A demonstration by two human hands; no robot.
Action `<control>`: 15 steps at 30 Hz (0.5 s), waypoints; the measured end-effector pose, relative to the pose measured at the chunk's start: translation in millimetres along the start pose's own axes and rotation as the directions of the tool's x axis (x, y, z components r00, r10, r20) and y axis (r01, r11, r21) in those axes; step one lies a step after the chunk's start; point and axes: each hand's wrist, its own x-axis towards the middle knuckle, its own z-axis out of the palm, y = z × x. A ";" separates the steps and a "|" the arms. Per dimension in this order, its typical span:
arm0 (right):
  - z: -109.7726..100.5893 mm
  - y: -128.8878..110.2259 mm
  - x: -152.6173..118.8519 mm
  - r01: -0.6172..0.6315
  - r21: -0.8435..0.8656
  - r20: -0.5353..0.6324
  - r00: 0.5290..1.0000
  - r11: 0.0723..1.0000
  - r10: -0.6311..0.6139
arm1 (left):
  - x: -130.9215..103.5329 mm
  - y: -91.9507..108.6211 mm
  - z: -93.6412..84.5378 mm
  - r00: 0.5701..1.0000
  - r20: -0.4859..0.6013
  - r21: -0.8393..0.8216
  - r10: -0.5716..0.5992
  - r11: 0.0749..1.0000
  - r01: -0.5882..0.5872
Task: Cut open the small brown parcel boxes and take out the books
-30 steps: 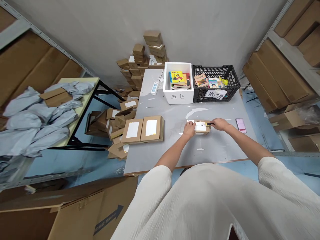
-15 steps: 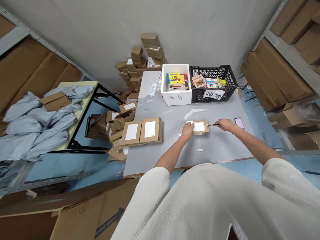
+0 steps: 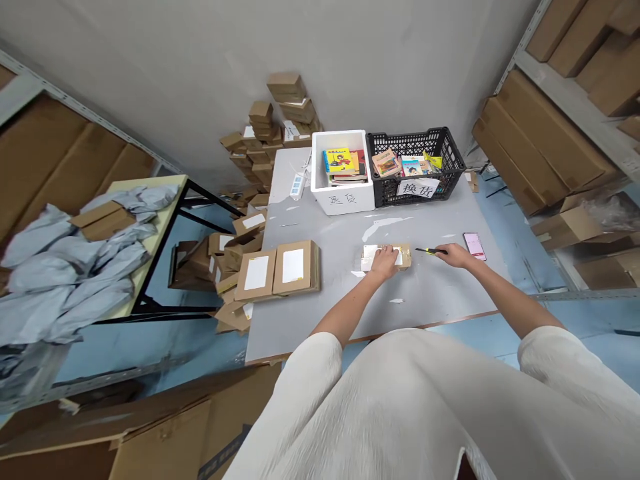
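Observation:
My left hand point(image 3: 384, 262) lies across the top of a small cardboard box point(image 3: 405, 256) and grips it, its fingers covering part of the white label. The box rests on the grey table point(image 3: 340, 313). My right hand point(image 3: 454, 255) is closed round a utility knife point(image 3: 433, 251) with a black and yellow handle. The knife points left toward the right end of the box, with a gap between the two. Just beyond my right hand lies a phone point(image 3: 475, 246) with a lit screen.
A white foam box point(image 3: 345, 200) and a black plastic crate point(image 3: 453, 177), both with books inside, stand at the table's back. Two labelled cardboard boxes point(image 3: 296, 267) sit at left. A power strip point(image 3: 297, 187) lies behind them. Grey parcels point(image 3: 80, 267) cover a side table.
The knife has come away from the box and its tip now sits apart from the right end. My left hand has shifted right, from the left end to the middle of the box.

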 end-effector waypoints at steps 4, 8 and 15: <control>11.4 -7.1 4.2 0.024 0.170 0.006 1.000 0.985 -0.025 | 7.7 14.5 11.3 1.000 -0.011 0.014 -0.027 1.000 0.027; 24.8 -8.7 8.5 -0.016 0.364 0.054 0.999 0.931 -0.004 | 8.3 13.4 17.8 0.999 -0.026 0.012 -0.039 0.999 0.039; 35.3 -15.2 20.3 -0.107 0.573 0.184 0.983 0.812 0.000 | 4.4 11.6 18.0 0.999 -0.030 0.021 -0.032 0.999 0.033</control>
